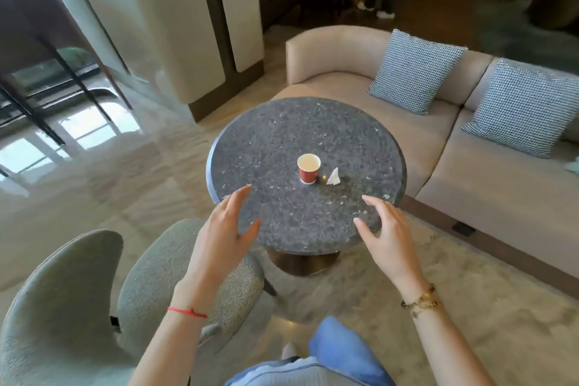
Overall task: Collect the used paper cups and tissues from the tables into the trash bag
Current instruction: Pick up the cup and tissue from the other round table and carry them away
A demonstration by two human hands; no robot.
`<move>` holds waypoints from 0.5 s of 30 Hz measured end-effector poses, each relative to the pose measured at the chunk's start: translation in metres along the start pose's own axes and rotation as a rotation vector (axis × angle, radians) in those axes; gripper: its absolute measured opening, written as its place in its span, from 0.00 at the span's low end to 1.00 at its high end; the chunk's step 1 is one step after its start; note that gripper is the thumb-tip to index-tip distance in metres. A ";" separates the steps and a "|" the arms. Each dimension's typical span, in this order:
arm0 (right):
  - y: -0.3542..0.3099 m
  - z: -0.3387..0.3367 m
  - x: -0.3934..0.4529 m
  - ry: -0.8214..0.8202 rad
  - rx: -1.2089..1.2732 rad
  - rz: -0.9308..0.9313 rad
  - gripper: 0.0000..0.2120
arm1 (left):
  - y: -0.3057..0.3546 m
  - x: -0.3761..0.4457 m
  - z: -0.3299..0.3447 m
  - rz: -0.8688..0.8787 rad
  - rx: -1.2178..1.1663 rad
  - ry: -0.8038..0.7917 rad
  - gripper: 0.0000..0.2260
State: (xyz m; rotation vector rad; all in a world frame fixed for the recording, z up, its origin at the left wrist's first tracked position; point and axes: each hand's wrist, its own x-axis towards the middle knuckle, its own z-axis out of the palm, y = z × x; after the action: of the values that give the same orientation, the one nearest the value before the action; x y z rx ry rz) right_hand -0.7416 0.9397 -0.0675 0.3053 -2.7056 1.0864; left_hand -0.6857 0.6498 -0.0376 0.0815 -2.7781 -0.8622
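Your left hand (pixel 224 230) and right hand (pixel 383 230) hover spread and empty over the near edge of the round table (pixel 266 135). Farther in, near centre, the red paper cup (pixel 308 168) stands upright with the crumpled tissue (pixel 333 177) just right of it. Both look light: pinch the cup's thin wall gently at mid-height, since it likely crushes, and pluck the soft tissue by its peak.

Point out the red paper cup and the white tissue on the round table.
Red paper cup (pixel 308 173), head view, on its red outer wall.
White folded tissue (pixel 333 178), head view, on its middle.

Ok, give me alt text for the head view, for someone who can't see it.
Two empty, open hands, left hand and right hand, hover over the near edge of a round dark stone table. A red paper cup stands upright mid-table, a crumpled tissue just right of it.
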 end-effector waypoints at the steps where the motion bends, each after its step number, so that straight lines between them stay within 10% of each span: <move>1: 0.006 0.005 0.015 -0.006 -0.005 0.006 0.19 | -0.002 0.018 0.007 0.008 -0.003 -0.007 0.27; 15: 0.113 0.089 0.202 -0.291 -0.104 0.106 0.20 | -0.022 0.211 0.153 -0.161 -0.050 -0.194 0.41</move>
State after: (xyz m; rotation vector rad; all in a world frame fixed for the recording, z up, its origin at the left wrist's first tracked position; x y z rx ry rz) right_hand -0.9752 0.9348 -0.1502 0.3286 -3.0558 0.9905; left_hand -0.9270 0.6908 -0.1300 0.2279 -2.9601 -1.0295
